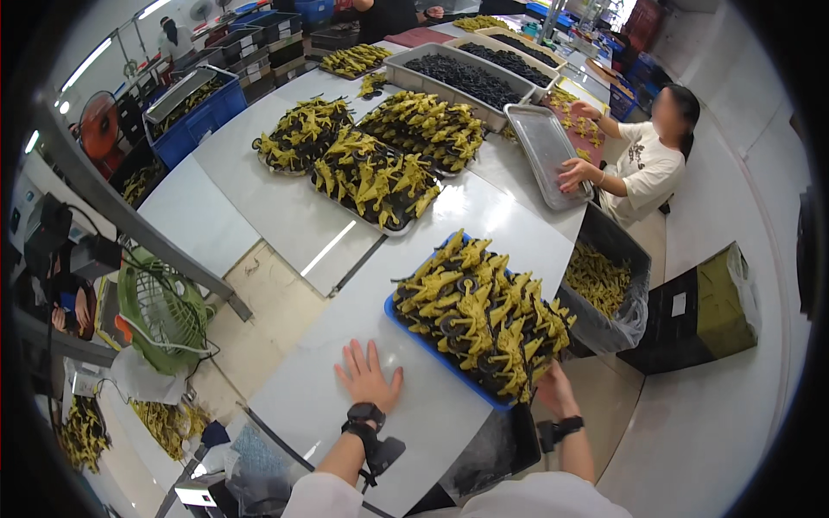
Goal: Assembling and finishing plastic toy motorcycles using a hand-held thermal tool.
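Observation:
My left hand (370,380) lies flat on the white table, fingers spread, holding nothing. To its right is a blue tray (409,331) heaped with yellow plastic pieces with black wheel-like parts (479,315). The tray sits askew, its near right side at the table's edge. At that side, my right hand (558,390) grips the tray's edge, its fingertips hidden by the heap. Both my wrists wear black bands.
Farther up the table (484,216) stand several heaps of similar pieces (376,177) and grey bins of black parts (466,79). At right, a co-worker (643,160) holds a metal tray (546,160). Below is a lined bin of yellow pieces (598,276); a green fan (160,311) stands left.

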Tool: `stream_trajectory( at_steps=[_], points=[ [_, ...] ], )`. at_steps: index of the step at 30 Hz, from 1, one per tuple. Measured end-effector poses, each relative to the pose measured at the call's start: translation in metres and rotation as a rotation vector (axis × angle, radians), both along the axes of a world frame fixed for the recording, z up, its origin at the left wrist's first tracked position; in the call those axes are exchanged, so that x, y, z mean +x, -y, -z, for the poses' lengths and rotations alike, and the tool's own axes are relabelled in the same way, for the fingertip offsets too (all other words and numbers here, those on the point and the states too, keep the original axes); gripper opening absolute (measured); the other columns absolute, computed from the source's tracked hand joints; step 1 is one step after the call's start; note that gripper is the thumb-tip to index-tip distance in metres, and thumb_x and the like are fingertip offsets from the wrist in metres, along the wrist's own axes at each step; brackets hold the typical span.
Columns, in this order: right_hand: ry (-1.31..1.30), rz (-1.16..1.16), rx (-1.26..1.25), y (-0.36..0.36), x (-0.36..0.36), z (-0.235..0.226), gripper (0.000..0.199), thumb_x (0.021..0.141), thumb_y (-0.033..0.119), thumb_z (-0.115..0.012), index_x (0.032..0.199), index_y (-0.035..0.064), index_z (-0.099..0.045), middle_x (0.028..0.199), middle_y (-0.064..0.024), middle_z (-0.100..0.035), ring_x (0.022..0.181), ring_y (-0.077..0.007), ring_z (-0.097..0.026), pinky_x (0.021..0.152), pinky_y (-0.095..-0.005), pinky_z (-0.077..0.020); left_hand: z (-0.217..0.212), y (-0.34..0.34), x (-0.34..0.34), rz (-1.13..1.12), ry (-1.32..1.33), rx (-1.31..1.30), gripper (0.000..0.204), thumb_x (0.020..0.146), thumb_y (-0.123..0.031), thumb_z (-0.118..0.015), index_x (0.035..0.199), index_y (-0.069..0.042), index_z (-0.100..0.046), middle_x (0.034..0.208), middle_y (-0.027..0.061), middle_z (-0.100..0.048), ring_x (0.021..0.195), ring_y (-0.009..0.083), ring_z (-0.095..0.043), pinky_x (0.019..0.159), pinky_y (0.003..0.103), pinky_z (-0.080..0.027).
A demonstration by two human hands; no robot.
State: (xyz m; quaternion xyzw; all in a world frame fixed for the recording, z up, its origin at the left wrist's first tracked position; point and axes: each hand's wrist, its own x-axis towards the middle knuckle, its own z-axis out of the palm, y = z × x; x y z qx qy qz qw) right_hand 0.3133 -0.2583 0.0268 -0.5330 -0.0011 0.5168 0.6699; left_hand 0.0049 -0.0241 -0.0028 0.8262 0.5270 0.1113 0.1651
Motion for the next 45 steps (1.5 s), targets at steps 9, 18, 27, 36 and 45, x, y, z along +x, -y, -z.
stream_trajectory(
  at_steps=[9, 18, 27, 36, 45],
  points=[
    [0.402, 0.207, -0.016, -0.009, -0.041, 0.036, 0.035, 0.095, 0.020, -0.046, 0.130, 0.0119, -0.042, 0.090, 0.0016, -0.058, 0.064, -0.0067, -0.049, 0.055, -0.0217, -0.0398, -0.018, 0.023, 0.003, -0.199, 0.959, -0.323, 0.047, 0.089, -0.022, -0.050, 0.129, -0.002, -0.037, 0.123, 0.0169, -0.044, 0.108, 0.0264, -0.047, 0.096, 0.039, -0.035],
    [0.441, -0.038, -0.149, 0.018, -0.109, 0.040, 0.041, 0.096, 0.022, -0.045, 0.135, 0.0110, -0.035, 0.104, -0.0023, -0.058, 0.077, -0.0097, -0.058, 0.057, -0.0272, -0.0486, 0.027, 0.071, -0.115, -0.428, 0.759, -0.095, 0.044, 0.090, -0.018, -0.047, 0.125, 0.005, -0.038, 0.117, 0.0205, -0.045, 0.098, 0.0283, -0.049, 0.088, 0.038, -0.039],
    [0.479, -0.168, -0.199, 0.039, -0.182, 0.022, 0.049, 0.094, 0.017, -0.041, 0.141, 0.0130, -0.026, 0.075, -0.0046, -0.055, 0.047, -0.0110, -0.052, 0.045, -0.0246, -0.0452, 0.005, 0.048, -0.237, -0.523, 0.687, 0.086, 0.041, 0.092, -0.021, -0.045, 0.124, 0.004, -0.043, 0.120, 0.0201, -0.048, 0.106, 0.0300, -0.048, 0.092, 0.037, -0.037],
    [0.447, -0.300, -0.203, 0.080, -0.240, 0.011, 0.048, 0.096, 0.015, -0.038, 0.141, 0.0111, -0.023, 0.073, -0.0014, -0.054, 0.056, -0.0092, -0.053, 0.051, -0.0235, -0.0434, -0.014, -0.072, -0.246, -0.436, 0.914, -0.172, 0.046, 0.095, -0.035, -0.040, 0.116, 0.004, -0.053, 0.118, 0.0208, -0.054, 0.116, 0.0282, -0.047, 0.100, 0.035, -0.032],
    [0.242, -0.502, -0.194, 0.104, -0.261, 0.013, 0.048, 0.091, 0.008, -0.042, 0.137, 0.0082, -0.029, 0.083, -0.0064, -0.057, 0.069, -0.0144, -0.060, 0.062, -0.0269, -0.0515, -0.008, -0.136, -0.166, 0.022, 0.064, -0.182, 0.070, 0.084, -0.052, -0.048, 0.136, -0.007, -0.035, 0.142, 0.0264, -0.021, 0.130, 0.0437, -0.023, 0.105, 0.047, -0.025]
  ],
)
